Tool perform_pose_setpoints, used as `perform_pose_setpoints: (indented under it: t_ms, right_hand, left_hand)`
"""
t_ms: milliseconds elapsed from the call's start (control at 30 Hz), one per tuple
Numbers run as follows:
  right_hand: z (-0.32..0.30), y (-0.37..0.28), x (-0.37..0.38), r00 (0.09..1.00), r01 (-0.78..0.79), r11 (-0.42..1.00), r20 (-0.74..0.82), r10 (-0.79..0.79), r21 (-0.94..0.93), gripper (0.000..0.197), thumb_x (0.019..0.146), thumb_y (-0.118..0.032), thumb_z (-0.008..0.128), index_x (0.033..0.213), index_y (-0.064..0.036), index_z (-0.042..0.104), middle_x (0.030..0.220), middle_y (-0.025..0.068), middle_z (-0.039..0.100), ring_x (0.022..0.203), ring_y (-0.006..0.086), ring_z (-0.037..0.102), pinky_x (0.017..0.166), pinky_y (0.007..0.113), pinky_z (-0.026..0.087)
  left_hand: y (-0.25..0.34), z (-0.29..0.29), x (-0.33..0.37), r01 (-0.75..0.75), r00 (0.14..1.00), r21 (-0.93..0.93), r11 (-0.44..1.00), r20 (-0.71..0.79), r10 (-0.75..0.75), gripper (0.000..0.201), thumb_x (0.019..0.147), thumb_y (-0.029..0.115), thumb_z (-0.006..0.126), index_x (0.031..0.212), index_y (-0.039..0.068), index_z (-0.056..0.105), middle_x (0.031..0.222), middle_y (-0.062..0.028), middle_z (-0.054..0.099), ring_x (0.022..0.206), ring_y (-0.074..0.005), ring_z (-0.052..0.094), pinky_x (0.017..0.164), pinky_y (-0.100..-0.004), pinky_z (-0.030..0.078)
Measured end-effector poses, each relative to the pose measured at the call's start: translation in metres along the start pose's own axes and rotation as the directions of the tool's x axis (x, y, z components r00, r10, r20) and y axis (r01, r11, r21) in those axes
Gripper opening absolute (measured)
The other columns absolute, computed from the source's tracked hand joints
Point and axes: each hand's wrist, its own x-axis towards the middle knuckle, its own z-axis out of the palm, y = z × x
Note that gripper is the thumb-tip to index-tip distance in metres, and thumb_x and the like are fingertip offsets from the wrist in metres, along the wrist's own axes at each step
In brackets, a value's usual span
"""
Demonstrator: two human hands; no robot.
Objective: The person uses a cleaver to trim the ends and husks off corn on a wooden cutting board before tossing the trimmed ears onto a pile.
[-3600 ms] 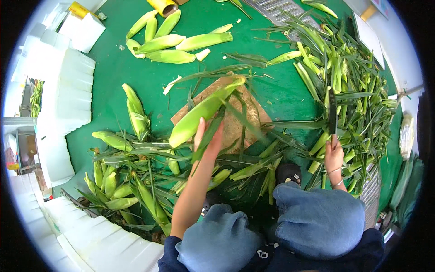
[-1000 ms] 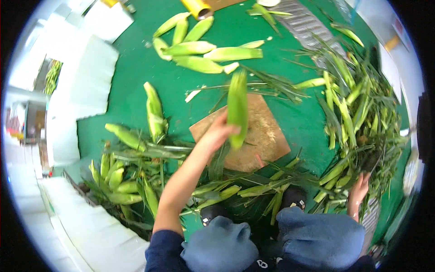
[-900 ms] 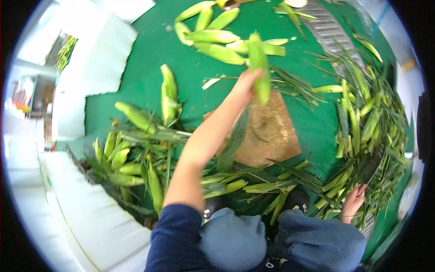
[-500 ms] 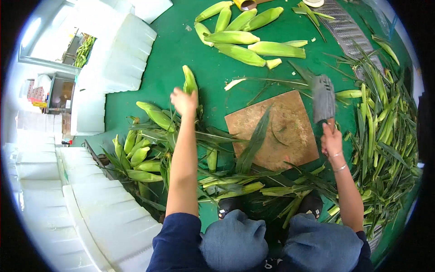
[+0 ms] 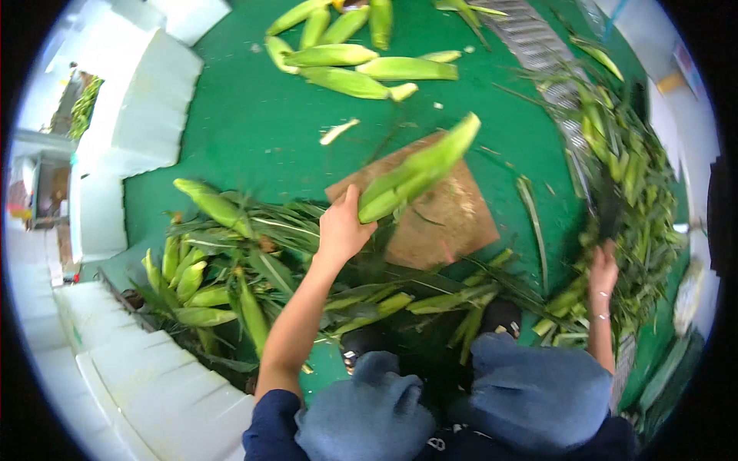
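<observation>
My left hand (image 5: 344,228) is closed round the lower end of a green-husked ear of corn (image 5: 423,169). The ear slants up and to the right above a brown wooden board (image 5: 473,219) on the floor. Over at the right, my right hand (image 5: 603,273) grips a cleaver (image 5: 610,209) by its handle. Its dark blade is smeared by motion, against the pile of stripped husks and leaves (image 5: 646,184). To the left of the board, unstripped ears (image 5: 204,296) lie among long leaves.
Several trimmed ears (image 5: 334,55) lie on the green floor (image 5: 261,131) at the far side. White foam boxes (image 5: 157,107) line the left. A metal grating (image 5: 530,38) runs along the right. Loose leaves and stalks (image 5: 453,300) lie around my feet.
My left hand has lifted an ear of corn from the left and brought it rightward over the board. My right hand has swung the cleaver from beside the board to the husk pile.
</observation>
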Motion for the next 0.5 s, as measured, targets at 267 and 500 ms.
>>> perform_pose_setpoints:
  t_ms: [267,500]
  right_hand:
    - [0.058,-0.266,-0.039,0.933,0.285,0.778,0.024,-0.359,0.560,0.013,0.086,-0.008,0.062,0.090,0.0024,0.054,0.058,0.0033,0.054,0.047,0.0081,0.044,0.045,0.024,0.038]
    - [0.137,-0.201,-0.081,0.800,0.304,0.945,0.507,-0.321,0.120,0.029,0.087,-0.027,0.059,0.085,0.0020,0.055,0.070,0.0250,0.061,0.066,0.0432,0.060,0.057,0.047,0.048]
  left_hand:
    - [0.007,0.030,-0.018,-0.120,0.988,0.334,0.935,0.131,0.080,0.053,0.064,0.014,0.076,0.106,0.004,0.043,0.091,-0.0145,0.055,0.086,-0.0352,0.059,0.069,-0.0411,0.050]
    - [0.011,0.003,-0.031,-0.012,0.996,0.302,0.953,0.093,-0.017,0.035,0.067,0.027,0.074,0.088,0.005,0.055,0.068,-0.0171,0.063,0.064,-0.0367,0.063,0.061,-0.0439,0.052]
